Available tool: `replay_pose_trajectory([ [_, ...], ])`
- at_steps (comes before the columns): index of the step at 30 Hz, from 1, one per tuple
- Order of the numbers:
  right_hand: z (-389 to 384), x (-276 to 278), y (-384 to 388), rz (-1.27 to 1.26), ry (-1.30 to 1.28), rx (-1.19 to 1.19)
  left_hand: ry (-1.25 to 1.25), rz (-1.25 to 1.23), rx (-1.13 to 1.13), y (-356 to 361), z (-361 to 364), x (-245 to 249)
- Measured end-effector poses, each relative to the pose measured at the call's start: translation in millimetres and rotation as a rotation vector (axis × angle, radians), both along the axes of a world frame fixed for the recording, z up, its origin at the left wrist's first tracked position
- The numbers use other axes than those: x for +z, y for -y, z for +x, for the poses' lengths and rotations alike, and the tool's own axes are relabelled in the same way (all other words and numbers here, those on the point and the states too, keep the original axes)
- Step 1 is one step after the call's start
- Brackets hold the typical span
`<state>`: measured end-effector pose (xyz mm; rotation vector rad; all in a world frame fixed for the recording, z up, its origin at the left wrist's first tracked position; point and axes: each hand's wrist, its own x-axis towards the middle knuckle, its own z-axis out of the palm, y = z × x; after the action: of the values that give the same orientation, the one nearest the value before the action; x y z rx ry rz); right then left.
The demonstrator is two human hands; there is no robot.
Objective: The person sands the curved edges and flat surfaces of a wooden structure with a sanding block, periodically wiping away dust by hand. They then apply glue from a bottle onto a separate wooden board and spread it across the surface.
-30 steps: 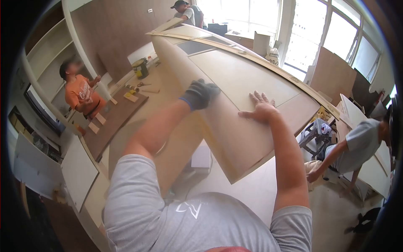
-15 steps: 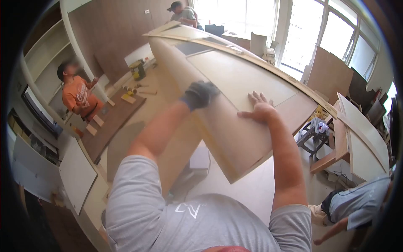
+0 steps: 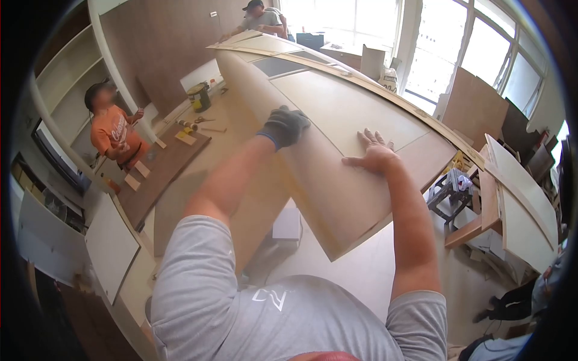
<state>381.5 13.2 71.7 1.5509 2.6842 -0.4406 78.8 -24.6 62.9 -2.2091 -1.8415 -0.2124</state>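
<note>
My left hand (image 3: 285, 126), in a dark grey glove with a blue cuff, presses on the rounded edge of a long beige panel (image 3: 325, 174). Its fingers are bent and held together; whatever may be under them is hidden. My right hand (image 3: 377, 153) is bare and lies on the panel's upper face, fingers spread, close to a dark seam line. Beyond the hands the panel carries a grey rectangular patch (image 3: 278, 66) and a light wooden strip (image 3: 385, 93) along its far side.
A worktable (image 3: 247, 162) stands under the panel, with a can (image 3: 198, 97), scissors (image 3: 205, 120) and a brown board (image 3: 165, 168) bearing small wood pieces. A person in orange (image 3: 117, 132) stands left; another person (image 3: 259, 21) leans at the far end. A stool (image 3: 450, 195) is at right.
My left hand was blurred by motion and is now sharp, slightly nearer me. My right hand stays put. The far person has shifted, and the person at lower right has mostly left view.
</note>
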Motion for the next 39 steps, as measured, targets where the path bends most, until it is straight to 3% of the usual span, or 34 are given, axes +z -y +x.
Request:
replay_pose_trajectory([
  [2,-1,-1,-3,0.008,0.024,0.005,-0.175,-0.084,0.065,15,33,14],
  [3,-1,-1,-4,0.013,0.035,0.005,-0.041,-0.010,-0.034,12,24,5],
  [6,-1,-2,-4,0.009,0.023,0.003,0.104,0.005,-0.046,-3,5,2],
  [9,1,-7,-6,0.041,0.023,0.010,-0.151,-0.004,0.048,13,27,9],
  [12,0,-6,-4,0.023,0.005,0.007,0.036,0.047,0.003,-1,4,4],
  [15,0,-6,-5,0.035,0.019,0.005,-0.170,0.047,0.005,13,26,4],
  [18,1,-6,-3,0.024,-0.008,-0.004,0.087,0.106,-0.025,1,2,0],
  [21,-1,-7,-6,0.048,0.016,-0.002,-0.192,0.093,0.036,17,32,1],
  [24,1,-4,6,0.094,-0.058,0.007,0.091,0.159,-0.085,4,3,-9],
  [28,0,-5,-7,0.038,0.018,0.000,-0.112,0.117,0.034,12,28,-10],
  [31,0,-10,-3,0.022,0.024,-0.001,0.125,0.110,-0.131,-5,-7,-15],
  [34,0,-6,-4,0.026,0.010,-0.005,-0.125,-0.014,0.081,13,29,2],
  [35,1,-9,-8,0.032,0.011,-0.001,0.047,0.040,-0.049,23,32,-3],
  [39,-2,-4,-3,0.025,0.008,-0.008,0.198,0.029,-0.027,5,2,-8],
])
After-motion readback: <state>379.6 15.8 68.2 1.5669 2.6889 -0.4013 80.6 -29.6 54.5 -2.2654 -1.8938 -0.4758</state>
